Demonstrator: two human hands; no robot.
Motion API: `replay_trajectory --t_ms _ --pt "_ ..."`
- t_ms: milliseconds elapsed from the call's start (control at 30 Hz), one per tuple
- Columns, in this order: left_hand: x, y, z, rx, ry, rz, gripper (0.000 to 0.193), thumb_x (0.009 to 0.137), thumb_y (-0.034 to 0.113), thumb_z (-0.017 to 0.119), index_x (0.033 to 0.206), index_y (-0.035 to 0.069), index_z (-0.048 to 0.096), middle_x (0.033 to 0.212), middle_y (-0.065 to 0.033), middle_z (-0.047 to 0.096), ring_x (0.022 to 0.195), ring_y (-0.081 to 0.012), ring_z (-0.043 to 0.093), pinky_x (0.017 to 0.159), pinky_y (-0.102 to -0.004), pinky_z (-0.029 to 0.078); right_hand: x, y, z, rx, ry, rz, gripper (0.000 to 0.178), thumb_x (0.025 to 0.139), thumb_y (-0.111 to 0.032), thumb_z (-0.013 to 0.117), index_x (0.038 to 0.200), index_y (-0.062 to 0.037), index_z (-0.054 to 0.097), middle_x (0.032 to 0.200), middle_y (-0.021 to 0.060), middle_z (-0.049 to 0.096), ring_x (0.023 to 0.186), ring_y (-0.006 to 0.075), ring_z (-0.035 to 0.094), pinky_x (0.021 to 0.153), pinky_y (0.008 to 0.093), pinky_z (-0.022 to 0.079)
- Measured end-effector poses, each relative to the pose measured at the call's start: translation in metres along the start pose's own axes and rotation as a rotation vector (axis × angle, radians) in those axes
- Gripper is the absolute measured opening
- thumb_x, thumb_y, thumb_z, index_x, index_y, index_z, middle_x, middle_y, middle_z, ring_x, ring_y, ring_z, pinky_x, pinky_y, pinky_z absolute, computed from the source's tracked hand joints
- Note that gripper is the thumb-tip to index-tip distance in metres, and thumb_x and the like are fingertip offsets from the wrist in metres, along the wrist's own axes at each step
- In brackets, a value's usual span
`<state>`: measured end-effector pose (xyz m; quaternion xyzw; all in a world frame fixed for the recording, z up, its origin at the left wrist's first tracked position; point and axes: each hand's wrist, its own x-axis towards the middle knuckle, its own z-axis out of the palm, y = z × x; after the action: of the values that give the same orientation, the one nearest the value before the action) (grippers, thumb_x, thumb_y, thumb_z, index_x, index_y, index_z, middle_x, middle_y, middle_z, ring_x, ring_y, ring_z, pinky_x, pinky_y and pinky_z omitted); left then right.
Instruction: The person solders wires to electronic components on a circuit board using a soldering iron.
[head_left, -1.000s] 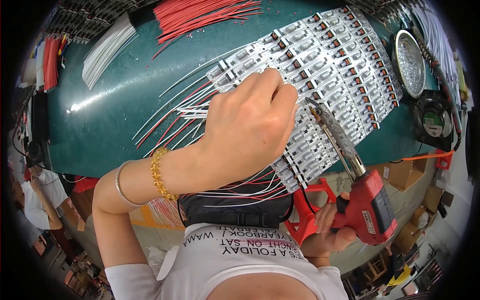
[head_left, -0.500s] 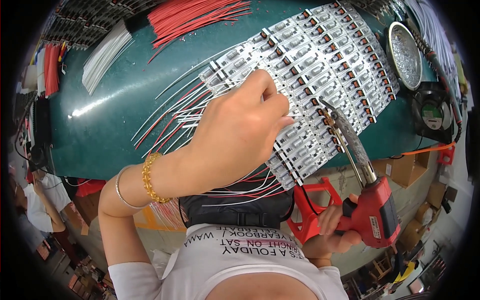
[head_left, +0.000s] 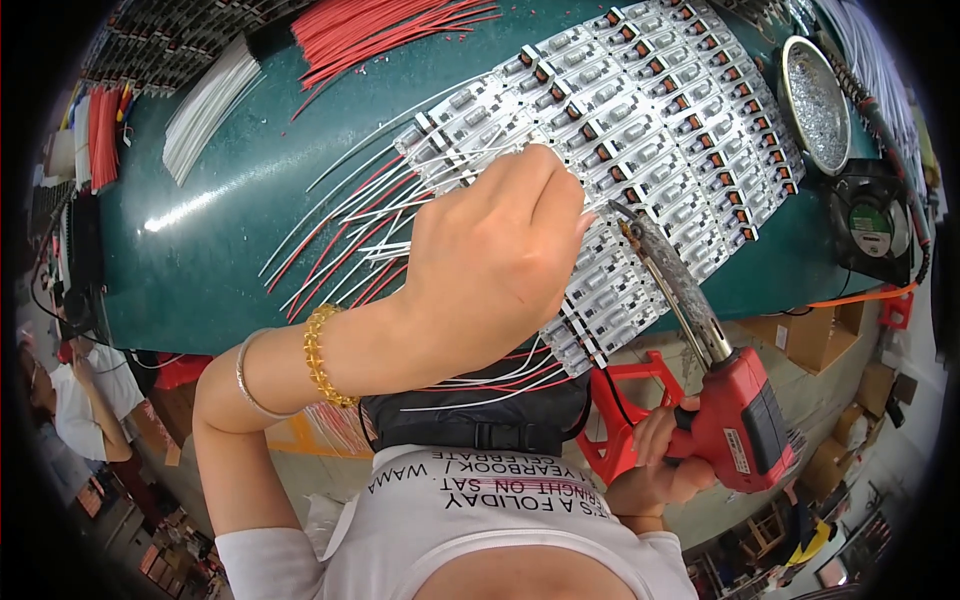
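Observation:
My left hand [head_left: 495,255] lies fingers-closed over the near end of a long white panel of small circuit boards [head_left: 640,130] on the green table [head_left: 240,190]. It presses down where red and white wires [head_left: 340,240] meet the boards; whether it pinches a wire is hidden. My right hand [head_left: 655,455] grips a red soldering gun [head_left: 735,415] by its handle. The gun's metal tip [head_left: 630,225] points up to the board edge, just right of my left fingers.
Bundles of red wires [head_left: 380,25] and white wires [head_left: 205,115] lie at the table's far side. A round metal dish [head_left: 815,100] and a small black fan [head_left: 870,225] stand at the right. Another person [head_left: 75,400] is at the lower left.
My left hand has shifted slightly along the boards. The soldering gun has drawn a little lower and to the right, its tip staying close to my left fingers.

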<state>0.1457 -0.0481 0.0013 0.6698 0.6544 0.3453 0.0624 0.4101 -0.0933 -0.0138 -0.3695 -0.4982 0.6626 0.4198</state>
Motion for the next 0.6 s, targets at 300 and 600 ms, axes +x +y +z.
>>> replay_trajectory --t_ms 300,600 --pt "-0.003 -0.003 0.004 0.099 0.023 0.063 0.018 0.072 0.003 0.072 0.078 0.003 0.054 0.079 -0.0066 0.056 0.064 -0.0221 0.057 0.048 -0.0314 0.044 0.002 0.001 0.006 -0.134 0.122 -0.002 0.082 0.082 -0.067 0.055 0.122 0.0031 0.041 0.051 -0.0009 0.045 0.041 0.0114 0.044 0.042 0.0244 0.036" --pt "-0.007 -0.004 0.005 0.105 0.038 0.073 0.018 0.071 0.003 0.072 0.077 0.004 0.055 0.080 -0.0063 0.056 0.065 -0.0216 0.057 0.050 -0.0311 0.044 0.006 0.000 0.015 -0.126 0.109 -0.037 0.093 0.082 -0.068 0.055 0.133 0.0069 0.035 0.049 -0.0011 0.044 0.038 0.0104 0.041 0.039 0.0224 0.034"
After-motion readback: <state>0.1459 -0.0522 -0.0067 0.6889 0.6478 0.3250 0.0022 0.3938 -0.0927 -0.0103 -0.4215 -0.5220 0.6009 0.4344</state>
